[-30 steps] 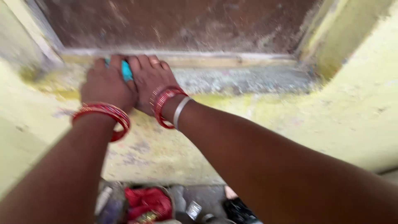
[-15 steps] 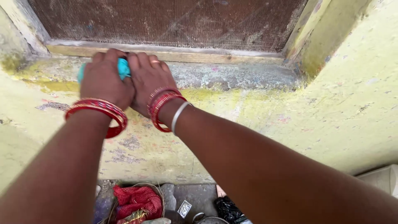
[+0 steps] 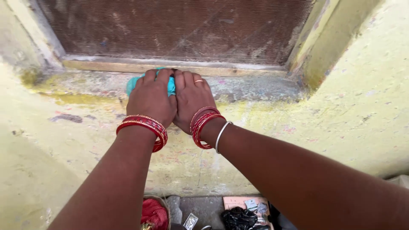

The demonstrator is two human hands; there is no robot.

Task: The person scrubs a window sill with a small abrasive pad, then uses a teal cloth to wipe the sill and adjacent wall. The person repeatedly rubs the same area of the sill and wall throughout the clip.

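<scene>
Up close, the yellow-painted wall point(image 3: 349, 119) fills most of the view, its paint stained, chipped and worn to grey patches. Set into it is a brown mesh window screen point(image 3: 179, 25), dusty and streaked, with a pale wooden frame strip point(image 3: 238, 70) along its bottom edge. Below that runs the rough grey sill ledge point(image 3: 260, 87), speckled and gritty, with yellowish grime towards its left end. Down at the foot of the wall lies a cluster of things on the ground: a red cloth bundle point(image 3: 154, 213), a black crumpled bag point(image 3: 238, 218) and a flat pinkish board point(image 3: 243, 201). Both hands press side by side on the ledge. The left hand point(image 3: 151, 98) is curled over a turquoise cloth point(image 3: 133, 84), which pokes out beside and between the hands on the sill. The right hand point(image 3: 191, 100) lies flat with fingers together, touching the cloth's edge. Red bangles point(image 3: 145, 125) circle both wrists.
</scene>
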